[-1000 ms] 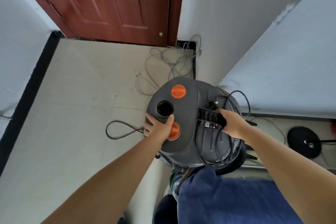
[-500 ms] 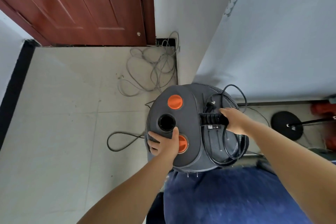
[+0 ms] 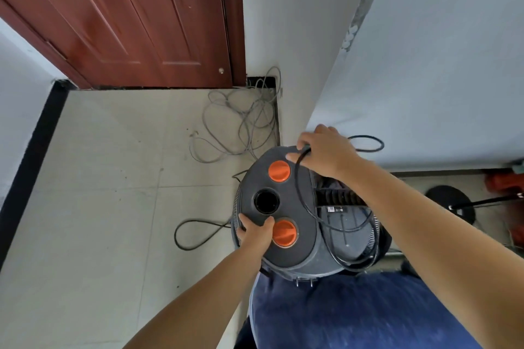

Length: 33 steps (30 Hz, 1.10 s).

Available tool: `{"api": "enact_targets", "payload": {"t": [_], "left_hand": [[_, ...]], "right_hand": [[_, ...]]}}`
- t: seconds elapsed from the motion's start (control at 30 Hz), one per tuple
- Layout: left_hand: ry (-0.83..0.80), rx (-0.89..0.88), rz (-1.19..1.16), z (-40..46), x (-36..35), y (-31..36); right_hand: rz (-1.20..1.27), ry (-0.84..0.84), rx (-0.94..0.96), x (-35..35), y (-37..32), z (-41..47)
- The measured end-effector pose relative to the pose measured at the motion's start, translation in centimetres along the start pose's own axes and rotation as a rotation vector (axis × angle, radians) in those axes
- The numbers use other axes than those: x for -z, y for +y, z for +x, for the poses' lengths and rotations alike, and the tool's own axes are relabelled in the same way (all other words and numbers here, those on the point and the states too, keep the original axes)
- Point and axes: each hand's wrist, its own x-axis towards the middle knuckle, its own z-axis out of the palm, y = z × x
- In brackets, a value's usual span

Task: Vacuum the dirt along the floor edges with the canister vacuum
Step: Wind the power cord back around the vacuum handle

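Note:
The grey canister vacuum stands on the floor in front of me, seen from above, with two orange knobs and a black round port on its lid. My left hand grips the lid's near-left edge, thumb beside the lower orange knob. My right hand is over the lid's far edge and holds a loop of the black power cord, which is coiled on the lid's right side. The black ribbed handle lies partly under my right forearm.
A brown door closes the far end. A tangle of grey cables lies in the corner by the white wall. A black cord loop lies on the tile left of the vacuum. A black round stand base sits at right.
My right hand has left the ribbed handle and moved up to the lid's far edge, taking hold of the black cord. My left hand stays on the lid's edge.

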Motion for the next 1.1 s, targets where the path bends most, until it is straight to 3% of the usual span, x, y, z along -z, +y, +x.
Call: {"api": "enact_targets", "payload": {"t": [0.1,0.13,0.2,0.33,0.43,0.5,0.57,0.63,0.7,0.77,0.87,0.93,1.0,1.1], "left_hand": [[0.184,-0.305,0.001,-0.9,0.5,1.4],[0.172,-0.419,-0.086,-1.5,0.8,2.2],[-0.003,-0.492,-0.309,-3.3,1.0,4.5],[-0.103,-0.432,-0.483,-3.6,1.9,6.9],[-0.342,-0.139,-0.780,-3.0,3.0,6.8],[-0.430,-0.107,-0.701,-2.8,3.5,6.1],[-0.315,-0.242,-0.457,-2.1,4.1,5.2],[-0.057,-0.376,-0.186,-0.4,5.3,4.4],[0.180,-0.405,-0.012,1.9,6.9,3.7],[0.314,-0.365,0.001,3.9,8.1,2.9],[0.372,-0.336,-0.022,5.7,8.4,3.6],[0.366,-0.353,-0.063,6.2,8.3,4.9],[0.328,-0.341,-0.165,7.1,8.4,6.7],[0.249,-0.294,-0.201,9.2,8.7,9.3]], "right_hand": [[-0.190,-0.036,0.038,2.6,-3.7,3.0],[-0.211,-0.072,0.046,2.5,-4.5,3.9],[-0.189,-0.144,0.072,1.0,-5.1,5.0],[0.098,-0.116,0.071,-2.9,-2.1,4.7],[0.265,-0.139,0.053,-5.0,1.4,2.5],[0.336,-0.070,0.067,-6.0,2.7,1.0],[0.216,0.046,0.056,-6.9,3.8,-0.2],[0.007,0.123,0.022,-7.4,5.1,-1.1],[-0.099,0.179,0.013,-7.8,6.8,-1.6],[-0.109,0.253,0.053,-8.3,8.3,-1.9],[-0.043,0.299,0.147,-7.6,9.0,-1.0],[0.078,0.239,0.161,-5.7,8.3,-0.1],[0.201,0.121,0.118,-3.5,7.4,1.4],[0.153,0.026,-0.036,-1.9,6.8,4.8]]}}
